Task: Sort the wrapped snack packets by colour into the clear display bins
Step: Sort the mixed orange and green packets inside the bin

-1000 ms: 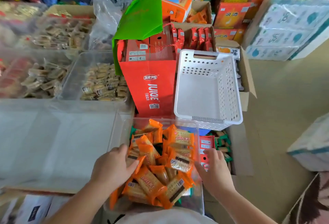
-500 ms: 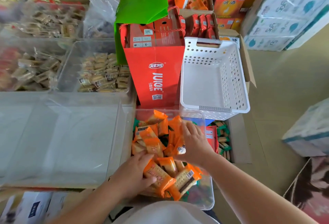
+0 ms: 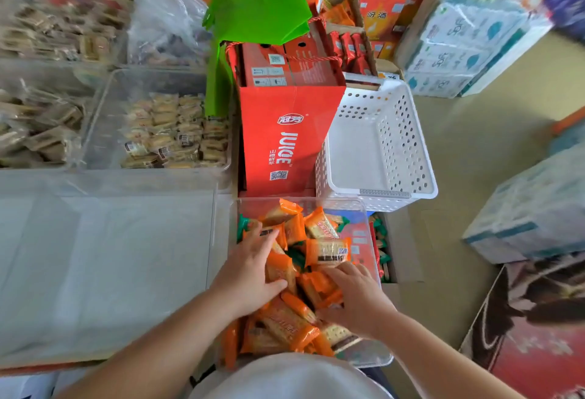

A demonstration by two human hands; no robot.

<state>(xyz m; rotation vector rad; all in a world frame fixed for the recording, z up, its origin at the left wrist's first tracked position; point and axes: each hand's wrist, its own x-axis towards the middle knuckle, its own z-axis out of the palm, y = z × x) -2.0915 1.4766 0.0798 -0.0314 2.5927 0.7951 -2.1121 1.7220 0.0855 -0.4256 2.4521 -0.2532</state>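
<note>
Left hand (image 3: 250,275), right hand (image 3: 357,299) — orange packets (image 3: 327,251)

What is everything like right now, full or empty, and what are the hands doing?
small clear bin, heaped with packets.
orange packets, wrapped and jumbled.
green packets, mostly buried under orange ones.
white basket, empty.
big clear bin, looks empty.
juice box, upright.
left hand, flat on the packets.
right hand, in the packets; grip unclear.

We see a beige floor (image 3: 493,158) on the right, stacked cartons (image 3: 383,15) behind, a red juice box (image 3: 285,139) and a white perforated basket (image 3: 380,151) beside it, all evenly lit.
</note>
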